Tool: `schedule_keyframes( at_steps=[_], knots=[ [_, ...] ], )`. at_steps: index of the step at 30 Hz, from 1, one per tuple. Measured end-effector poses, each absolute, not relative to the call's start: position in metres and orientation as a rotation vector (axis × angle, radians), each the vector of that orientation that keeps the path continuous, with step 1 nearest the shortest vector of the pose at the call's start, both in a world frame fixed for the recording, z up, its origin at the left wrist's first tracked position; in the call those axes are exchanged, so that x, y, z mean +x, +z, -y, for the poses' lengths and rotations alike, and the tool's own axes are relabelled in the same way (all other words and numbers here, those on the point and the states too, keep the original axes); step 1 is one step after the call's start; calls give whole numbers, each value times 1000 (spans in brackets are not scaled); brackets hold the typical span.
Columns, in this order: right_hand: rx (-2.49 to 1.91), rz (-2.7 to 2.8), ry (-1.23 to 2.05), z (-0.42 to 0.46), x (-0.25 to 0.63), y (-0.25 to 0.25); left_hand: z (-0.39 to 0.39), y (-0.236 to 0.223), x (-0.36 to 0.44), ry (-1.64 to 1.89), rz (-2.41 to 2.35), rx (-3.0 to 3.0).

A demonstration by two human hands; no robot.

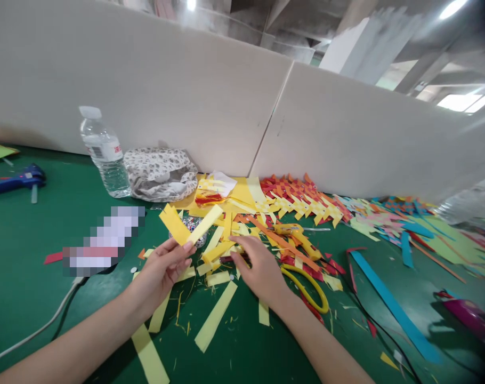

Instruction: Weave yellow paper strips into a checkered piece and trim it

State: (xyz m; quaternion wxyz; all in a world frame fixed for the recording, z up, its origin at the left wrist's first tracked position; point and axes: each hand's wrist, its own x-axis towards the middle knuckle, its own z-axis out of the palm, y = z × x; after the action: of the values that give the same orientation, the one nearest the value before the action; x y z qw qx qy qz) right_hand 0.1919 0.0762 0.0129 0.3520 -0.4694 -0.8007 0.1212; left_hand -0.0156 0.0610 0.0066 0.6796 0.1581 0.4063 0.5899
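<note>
The left hand (160, 269) is pinching flat yellow paper strips (175, 226); the right hand (262, 269), thumb and forefinger apart, is concealing its remaining fingertips.

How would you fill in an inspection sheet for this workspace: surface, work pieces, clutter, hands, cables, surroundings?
Surface: smooth green tabletop, littered with cut paper scraps
Work pieces: flat yellow paper strips, meeting in a V
Clutter: yellow plastic glue gun, clear plastic bottle
Left hand: fingers grip the strips
Right hand: over scraps; grip unclear
Cables: black cable, right; white cable, left
Surroundings: pale grey partition
Other people: nothing seen
</note>
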Motion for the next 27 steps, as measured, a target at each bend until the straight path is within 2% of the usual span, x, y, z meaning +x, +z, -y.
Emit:
schedule_keyframes(
  at_steps=[4, 7, 17, 22, 27],
  knots=[
    [-1100, 2524, 15, -74, 176, 7, -60, 4, -13, 1302, -908, 361],
    [-1059, 2642, -182, -72, 175, 5, -60, 2, -13, 1294, -907, 364],
    [-949, 2608, -235, -71, 173, -2, -60, -2, -14, 1283, -884, 382],
    [-966, 2333, 8, -68, 173, 7, -60, -2, -13, 1277, -887, 379],
    [-1086, 1727, 513, -65, 180, 23, -60, 0, -13, 1273, -899, 370]
  ],
)
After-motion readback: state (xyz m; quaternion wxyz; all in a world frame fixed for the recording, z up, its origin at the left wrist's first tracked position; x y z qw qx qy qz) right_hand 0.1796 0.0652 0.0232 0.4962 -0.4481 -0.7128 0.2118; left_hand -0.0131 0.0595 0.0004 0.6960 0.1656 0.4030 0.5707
